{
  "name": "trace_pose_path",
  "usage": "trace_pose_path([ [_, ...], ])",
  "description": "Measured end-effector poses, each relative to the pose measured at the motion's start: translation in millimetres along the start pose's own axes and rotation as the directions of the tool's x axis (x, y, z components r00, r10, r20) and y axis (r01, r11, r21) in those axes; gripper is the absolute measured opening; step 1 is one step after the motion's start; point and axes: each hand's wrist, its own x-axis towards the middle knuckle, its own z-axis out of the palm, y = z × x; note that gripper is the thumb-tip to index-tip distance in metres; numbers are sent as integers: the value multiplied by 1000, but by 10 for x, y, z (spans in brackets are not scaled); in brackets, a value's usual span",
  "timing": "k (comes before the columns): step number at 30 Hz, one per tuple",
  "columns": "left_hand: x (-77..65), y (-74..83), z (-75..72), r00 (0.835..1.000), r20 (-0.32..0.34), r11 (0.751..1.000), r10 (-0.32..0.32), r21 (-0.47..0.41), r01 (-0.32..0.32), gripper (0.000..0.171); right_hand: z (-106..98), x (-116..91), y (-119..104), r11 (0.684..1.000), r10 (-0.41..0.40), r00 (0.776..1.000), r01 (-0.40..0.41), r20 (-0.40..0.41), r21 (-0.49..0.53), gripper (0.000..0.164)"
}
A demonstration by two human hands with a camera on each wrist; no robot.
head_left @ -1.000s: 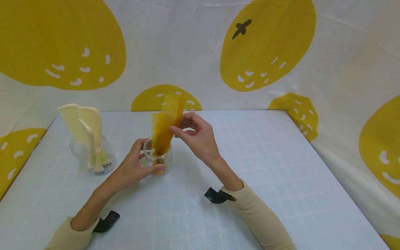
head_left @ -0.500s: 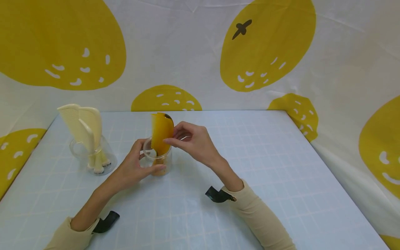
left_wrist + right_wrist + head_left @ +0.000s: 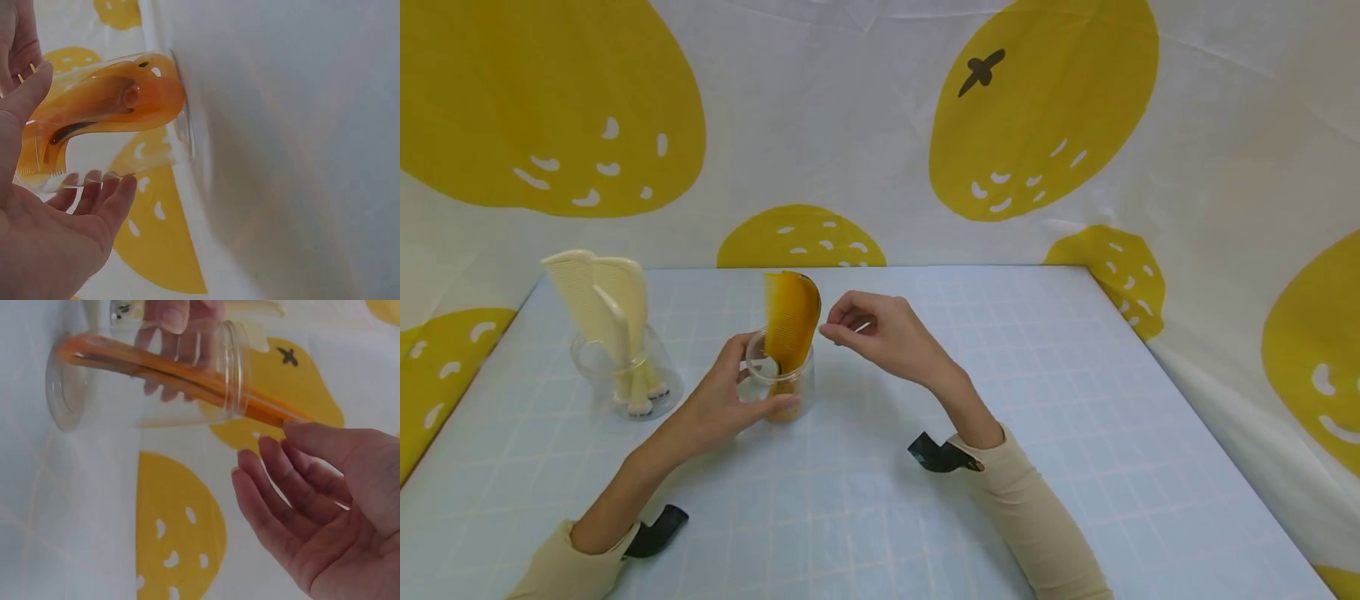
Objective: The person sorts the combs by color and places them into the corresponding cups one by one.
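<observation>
A clear jar (image 3: 807, 393) stands upright on the table, and my left hand (image 3: 726, 404) grips it around the side. Amber-yellow combs (image 3: 792, 321) stand in it, handles down, their toothed ends rising above the rim. Through the wall in the left wrist view, the orange handles (image 3: 137, 97) reach the jar's base. My right hand (image 3: 891, 337) is in the air just right of the combs, holding nothing, its fingers loosely bent. The right wrist view has its thumb overlapping the combs' tips.
To the left, a second clear jar (image 3: 666, 379) holds several cream combs (image 3: 625, 304), also handles down. The table (image 3: 1037, 417) has a pale blue checked cover. Behind it hangs a white cloth (image 3: 820, 108) with yellow fruit prints.
My right hand lowered an amber comb into the jar beside the other, let go of it and drew back to the right. The left hand kept its hold on the jar.
</observation>
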Motion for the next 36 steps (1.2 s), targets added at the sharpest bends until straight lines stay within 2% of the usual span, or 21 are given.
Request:
trace_pose_path([
  [7,-13,-12,-16,999,-6,985,40,170,-38,93,-81,-1,76,999,3,1000,-2,19,-44,7],
  [12,-62,11,-70,1000,-13,976,26,217,-22,95,-102,2,84,997,-7,998,12,62,-83,7],
  [17,-142,29,-86,997,-46,954,57,298,-41,95,-163,-34,86,991,-19,999,26,50,-132,7],
  [22,-257,62,-111,989,-107,918,105,393,-55,81,-237,-99,124,981,-41,999,44,15,-190,9],
  [28,-413,90,-140,971,-163,893,172,443,-84,60,-295,-222,231,965,-83,996,71,-41,-252,10],
  [30,-462,89,-160,963,-181,884,201,458,-99,52,-302,-271,275,960,-94,994,78,-47,-268,10],
  [32,-506,88,-189,947,-205,867,248,483,-122,46,-305,-313,314,955,-106,993,86,-56,-282,10],
  [34,-552,81,-226,921,-231,848,313,504,-161,41,-309,-349,348,950,-120,990,95,-68,-297,10],
  [36,-600,69,-267,888,-254,823,384,530,-204,40,-319,-383,376,943,-134,988,103,-78,-315,10],
])
